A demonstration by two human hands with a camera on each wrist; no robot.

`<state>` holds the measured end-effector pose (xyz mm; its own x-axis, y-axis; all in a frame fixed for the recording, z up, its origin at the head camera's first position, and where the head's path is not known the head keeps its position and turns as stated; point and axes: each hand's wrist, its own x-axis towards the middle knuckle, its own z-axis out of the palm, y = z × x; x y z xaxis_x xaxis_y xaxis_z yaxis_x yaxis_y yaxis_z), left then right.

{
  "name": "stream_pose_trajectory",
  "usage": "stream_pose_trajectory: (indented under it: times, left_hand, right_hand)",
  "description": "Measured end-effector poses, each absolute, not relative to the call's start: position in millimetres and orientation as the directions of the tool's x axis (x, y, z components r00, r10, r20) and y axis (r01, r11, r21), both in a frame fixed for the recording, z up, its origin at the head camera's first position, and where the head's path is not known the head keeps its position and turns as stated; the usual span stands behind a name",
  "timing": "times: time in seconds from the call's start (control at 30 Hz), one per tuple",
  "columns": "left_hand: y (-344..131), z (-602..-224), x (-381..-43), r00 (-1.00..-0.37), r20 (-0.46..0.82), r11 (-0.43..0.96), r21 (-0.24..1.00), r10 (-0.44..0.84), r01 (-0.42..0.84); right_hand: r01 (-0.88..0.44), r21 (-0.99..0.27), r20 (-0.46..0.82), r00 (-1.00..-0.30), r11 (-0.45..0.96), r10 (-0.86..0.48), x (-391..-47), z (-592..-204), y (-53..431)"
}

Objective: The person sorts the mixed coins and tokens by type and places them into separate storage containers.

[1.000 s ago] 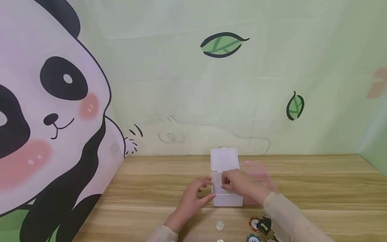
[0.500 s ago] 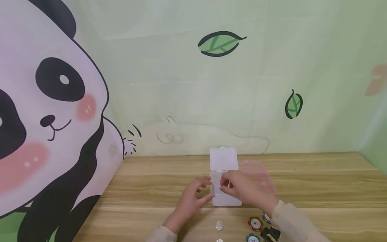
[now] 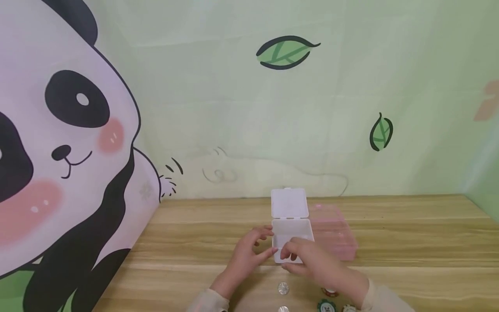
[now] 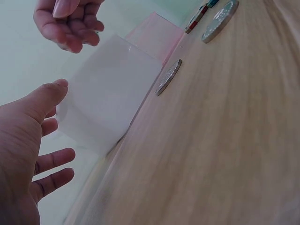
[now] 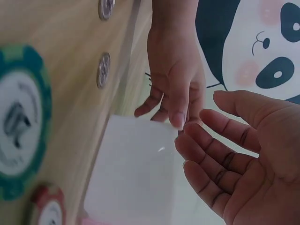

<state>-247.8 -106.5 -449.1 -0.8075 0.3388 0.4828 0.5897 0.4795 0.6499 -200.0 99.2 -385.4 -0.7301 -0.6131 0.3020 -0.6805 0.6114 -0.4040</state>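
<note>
A small white plastic box stands on the table with its hinged lid thrown back toward the wall. My left hand is at the box's left side, thumb at the near corner and relaxed fingers spread along the wall. Over the front of the box hovers my right hand, fingers loosely bent. The right wrist view shows nothing between the fingers of the right hand. Two silver coins lie in front of the box, the farther coin nearer to it.
Right beside the white box sits a translucent pink box. Poker chips lie at the near right, among them a green chip and a red chip, partly under the right forearm. A panda-print cloth borders the left side.
My right hand has come back out of the white box toward its front edge, baring the inside. The left hand stays at the box's side. The right forearm now covers the black object among the chips.
</note>
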Motion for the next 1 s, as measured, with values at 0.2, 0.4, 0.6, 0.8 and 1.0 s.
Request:
stream_pose_trajectory:
  times: [0.2,0.4,0.6,0.8,1.0]
  left_hand:
    - [-106,-449,-248,-0.802,0.489,0.480,0.643,0.343,0.597]
    - [-105,-449,-248,-0.799,0.491,0.469,0.648,0.346,0.601]
    - [-105,-449,-249,-0.806,0.477,0.468,0.656,0.351,0.592]
    - [-105,-449,-249,-0.808,0.470,0.466,0.661,0.355,0.589]
    - [-106,-450,-249,-0.805,0.481,0.471,0.653,0.347,0.593]
  right_hand:
    - [-0.699,-0.396,0.284,-0.710,0.595,-0.645,-190,-391,98]
    - [-0.710,-0.362,0.254,-0.699,0.604,-0.669,-181,-395,98]
    - [-0.715,-0.384,0.215,-0.684,0.584,-0.697,-175,-403,95]
    - [-0.728,-0.432,0.182,-0.648,0.532,-0.739,-171,-407,93]
    - [-0.778,-0.366,0.199,-0.601,0.510,-0.774,-172,-413,90]
